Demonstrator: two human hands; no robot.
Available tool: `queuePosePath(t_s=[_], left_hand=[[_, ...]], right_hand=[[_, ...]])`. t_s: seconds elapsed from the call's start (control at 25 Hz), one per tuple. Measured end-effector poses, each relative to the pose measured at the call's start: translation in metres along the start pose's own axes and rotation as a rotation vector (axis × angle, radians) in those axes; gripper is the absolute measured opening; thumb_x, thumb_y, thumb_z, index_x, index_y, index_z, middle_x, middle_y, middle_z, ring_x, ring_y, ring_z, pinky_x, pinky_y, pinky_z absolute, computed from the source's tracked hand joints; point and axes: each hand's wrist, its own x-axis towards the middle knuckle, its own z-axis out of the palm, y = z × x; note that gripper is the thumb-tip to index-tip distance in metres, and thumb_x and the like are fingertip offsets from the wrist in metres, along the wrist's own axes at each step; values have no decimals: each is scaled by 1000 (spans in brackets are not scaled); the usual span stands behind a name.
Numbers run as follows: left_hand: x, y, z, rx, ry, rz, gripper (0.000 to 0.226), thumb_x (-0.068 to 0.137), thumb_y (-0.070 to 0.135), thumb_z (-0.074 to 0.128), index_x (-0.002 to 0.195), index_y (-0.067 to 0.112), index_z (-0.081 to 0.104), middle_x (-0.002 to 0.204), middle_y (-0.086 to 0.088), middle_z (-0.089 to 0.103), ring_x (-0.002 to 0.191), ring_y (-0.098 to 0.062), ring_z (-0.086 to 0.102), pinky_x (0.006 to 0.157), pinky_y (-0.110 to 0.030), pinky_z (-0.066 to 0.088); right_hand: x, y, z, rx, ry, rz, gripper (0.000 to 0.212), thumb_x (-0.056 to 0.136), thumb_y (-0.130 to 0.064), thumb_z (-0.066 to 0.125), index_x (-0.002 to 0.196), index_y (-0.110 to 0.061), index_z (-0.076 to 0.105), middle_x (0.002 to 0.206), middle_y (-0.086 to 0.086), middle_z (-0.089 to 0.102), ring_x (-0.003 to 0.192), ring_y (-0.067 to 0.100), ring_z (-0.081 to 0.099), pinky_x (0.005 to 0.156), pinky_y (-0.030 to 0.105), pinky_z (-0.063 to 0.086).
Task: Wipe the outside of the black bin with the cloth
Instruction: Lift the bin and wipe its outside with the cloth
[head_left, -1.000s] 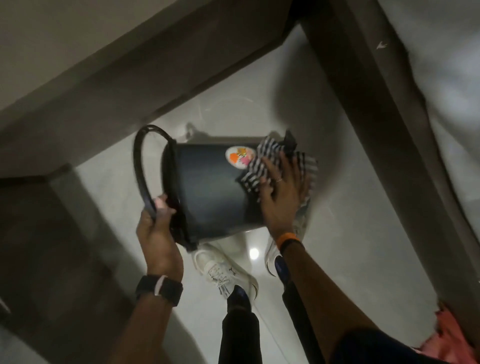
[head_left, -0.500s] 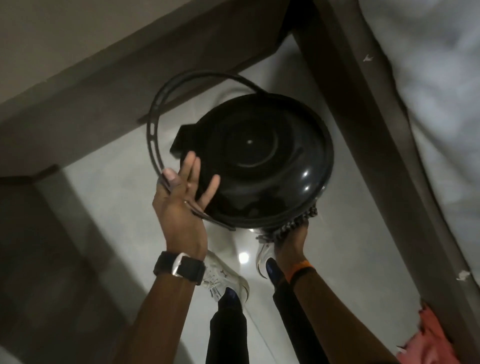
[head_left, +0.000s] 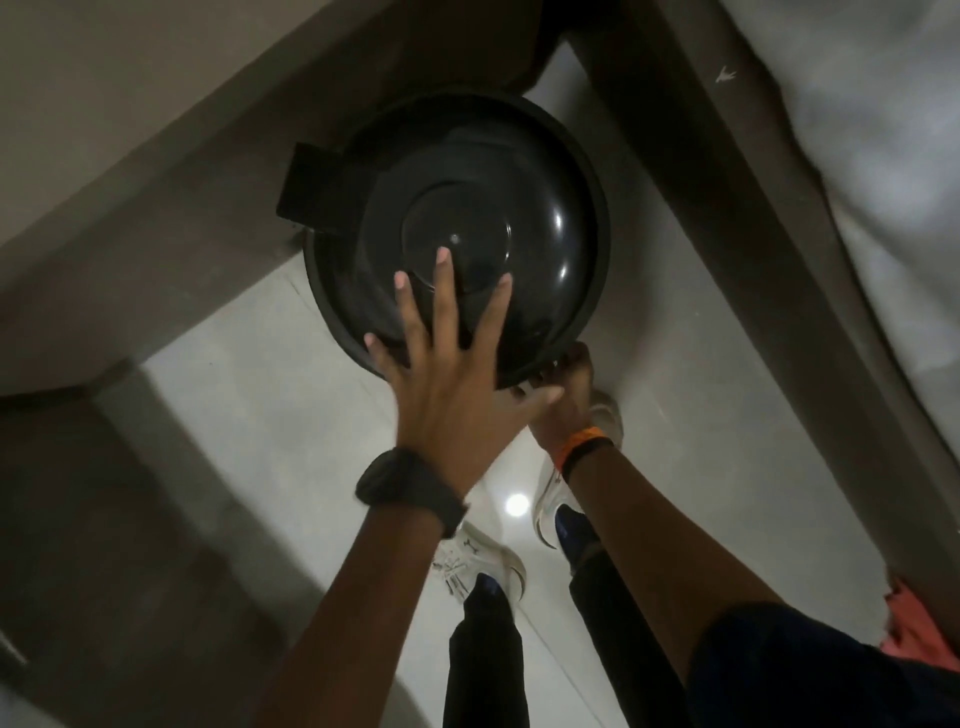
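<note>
The black bin (head_left: 519, 218) is pressed by the spread-flat left hand (head_left: 447, 400); the right hand's (head_left: 563, 400) grip cannot be told.

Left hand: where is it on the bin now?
In the head view, the left hand lies flat, fingers spread, on the black bin lid's near side, just left of the right hand at the rim.
</note>
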Motion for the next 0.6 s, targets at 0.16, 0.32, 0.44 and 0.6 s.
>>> queuePosePath(t_s=[0.16, 0.32, 0.44, 0.6], left_hand=[[25, 21, 10, 193, 26, -133, 114, 78, 24, 76, 158, 40, -4, 169, -21, -2, 152, -56, -1, 98, -90, 24], [19, 11, 8, 187, 134, -141, 115, 78, 23, 81, 159, 33, 0, 169, -21, 6, 151, -55, 9, 95, -85, 36], [6, -5, -9, -12, 171, -243, 130, 61, 25, 88, 159, 28, 3, 168, -18, 13, 150, -53, 17, 99, -78, 42], [-18, -24, -19, -504, 162, -455, 120, 64, 11, 78, 159, 28, 6, 166, -10, 24, 146, -42, 35, 110, -59, 46]], right_hand=[[-9, -16, 17, -97, 64, -148, 37, 105, -29, 43, 133, -13, 62, 139, 13, 66, 135, 34, 57, 125, 53, 35], [-30, -31, 11, -194, -25, -449, 33, 103, -5, 40, 119, -21, 63, 137, 16, 63, 128, 30, 60, 113, 45, 49], [-36, -22, 22, -463, -155, -744, 31, 102, -18, 45, 128, -22, 62, 136, 8, 56, 131, 23, 54, 112, 42, 52], [15, -39, 46, -1219, -59, -1058, 41, 105, -29, 47, 145, -25, 58, 157, 12, 44, 148, 29, 36, 128, 45, 26]])
